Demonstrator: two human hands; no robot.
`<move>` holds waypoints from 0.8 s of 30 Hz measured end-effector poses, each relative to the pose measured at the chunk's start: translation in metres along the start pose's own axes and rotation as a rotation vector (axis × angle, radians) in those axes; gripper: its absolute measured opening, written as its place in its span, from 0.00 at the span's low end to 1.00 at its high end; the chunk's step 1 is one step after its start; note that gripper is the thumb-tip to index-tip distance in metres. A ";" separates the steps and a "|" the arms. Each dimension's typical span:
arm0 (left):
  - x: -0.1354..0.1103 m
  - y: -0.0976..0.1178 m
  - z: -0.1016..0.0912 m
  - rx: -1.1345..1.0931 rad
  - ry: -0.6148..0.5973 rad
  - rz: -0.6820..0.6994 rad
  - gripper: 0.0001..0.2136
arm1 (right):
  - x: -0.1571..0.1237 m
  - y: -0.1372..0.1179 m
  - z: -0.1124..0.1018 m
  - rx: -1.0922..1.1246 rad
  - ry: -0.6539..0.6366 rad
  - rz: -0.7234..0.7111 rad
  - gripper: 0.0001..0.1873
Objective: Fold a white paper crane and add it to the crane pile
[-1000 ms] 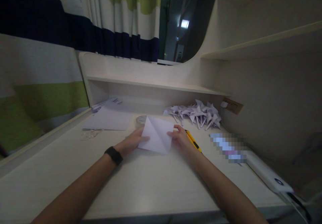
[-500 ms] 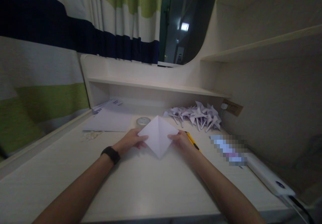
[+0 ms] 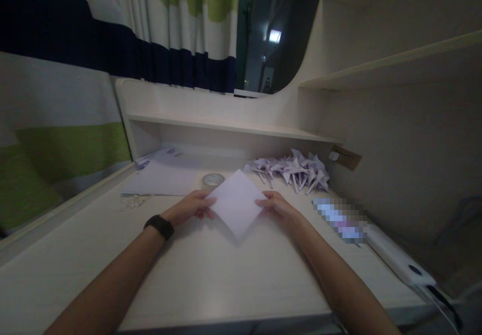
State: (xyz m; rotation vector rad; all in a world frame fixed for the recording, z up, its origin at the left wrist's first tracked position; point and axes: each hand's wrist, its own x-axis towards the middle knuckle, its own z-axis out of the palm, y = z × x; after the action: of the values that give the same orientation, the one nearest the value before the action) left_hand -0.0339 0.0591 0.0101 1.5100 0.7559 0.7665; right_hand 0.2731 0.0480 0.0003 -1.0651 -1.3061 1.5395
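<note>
A square sheet of white paper (image 3: 238,203) is held up over the desk, turned so that its corners point up, down and to the sides. My left hand (image 3: 196,206) pinches the left corner, thumb in front and fingers behind. At the opposite corner my right hand (image 3: 276,204) grips it the same way. The sheet looks nearly flat, and no crease stands out on it. A round roll of tape (image 3: 213,179) lies just behind my left hand.
Paper pinwheels (image 3: 297,169) are heaped at the back right. Stacked white paper (image 3: 163,177) lies at the back left, with small pale bits (image 3: 133,203) before it. To the right are a blurred-out device (image 3: 341,220) and a white power strip (image 3: 401,257). A shelf (image 3: 226,126) spans the back.
The paper has opened out flatter, and the vertical crease down its middle no longer shows. My right hand and forearm now hide the yellow cutter beside it. The view has shifted slightly.
</note>
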 end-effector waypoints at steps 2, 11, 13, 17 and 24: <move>0.001 -0.004 -0.004 -0.041 -0.025 -0.020 0.12 | -0.003 -0.002 -0.001 0.005 -0.058 0.013 0.14; 0.002 -0.014 -0.020 -0.241 -0.173 -0.112 0.13 | -0.007 -0.005 -0.007 0.045 -0.130 0.020 0.14; 0.001 -0.014 -0.019 -0.242 -0.168 -0.111 0.15 | -0.008 -0.006 -0.007 0.052 -0.124 0.023 0.15; 0.000 -0.013 -0.018 -0.247 -0.167 -0.091 0.21 | -0.011 -0.007 -0.004 0.043 -0.170 0.034 0.20; 0.000 -0.009 -0.018 -0.221 -0.120 -0.113 0.21 | -0.008 -0.004 -0.007 0.075 -0.137 0.068 0.17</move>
State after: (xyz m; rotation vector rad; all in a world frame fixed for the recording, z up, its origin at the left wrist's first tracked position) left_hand -0.0494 0.0696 0.0025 1.2913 0.6394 0.6463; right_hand 0.2819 0.0430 0.0047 -0.9794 -1.3044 1.7251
